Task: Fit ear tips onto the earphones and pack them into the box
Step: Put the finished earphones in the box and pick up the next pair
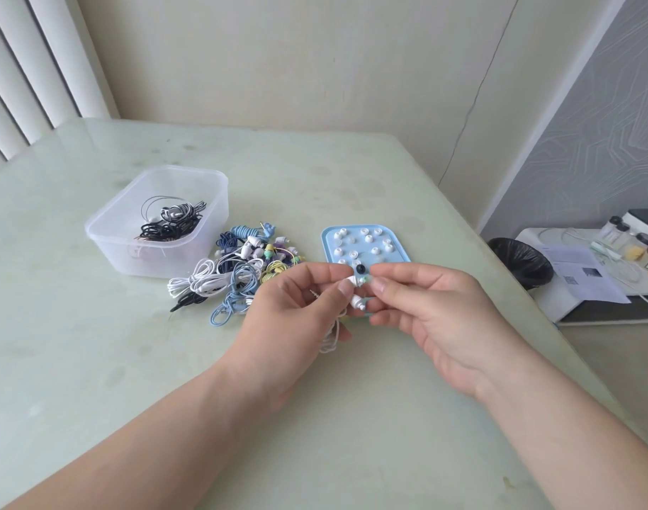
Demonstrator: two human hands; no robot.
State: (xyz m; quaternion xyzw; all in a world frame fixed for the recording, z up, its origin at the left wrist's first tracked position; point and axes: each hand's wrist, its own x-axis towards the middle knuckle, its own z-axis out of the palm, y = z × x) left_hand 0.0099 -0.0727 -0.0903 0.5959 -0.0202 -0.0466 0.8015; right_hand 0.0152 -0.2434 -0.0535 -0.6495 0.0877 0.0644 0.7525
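- The left hand [296, 307] pinches a white earphone pair [356, 290] above the table [94, 362], thumb and forefinger closed on the upper earbud, its white cable [331, 338] trailing under the palm
- The right hand [432, 307] has thumb and forefinger closed together at the upper earbud's nozzle; a small greenish bit shows between them, probably the ear tip being pushed on
- To do this well, I judge the left grip should sit close behind the nozzle so the bud cannot swivel, while the right rolls the tip's collar over the lip with a slight twist, then tugs lightly to check it seats
- The lower earbud [357, 301] of the pair hangs just below, its end bare as far as I can tell, so it likely needs a tip next
- The blue tray [329, 233] of loose white ear tips [366, 239], plus one black tip [359, 269], lies just beyond the hands; its near edge is hidden behind the fingers
- The pile of coiled earphones [237, 274] sits between the tray and the clear box [160, 222], which already holds dark and white sets
- Whether the tip is fully seated cannot be told: fingertips cover the joint, and the parts are small and blurred
- Which earphones in the pile already carry tips is hard to make out
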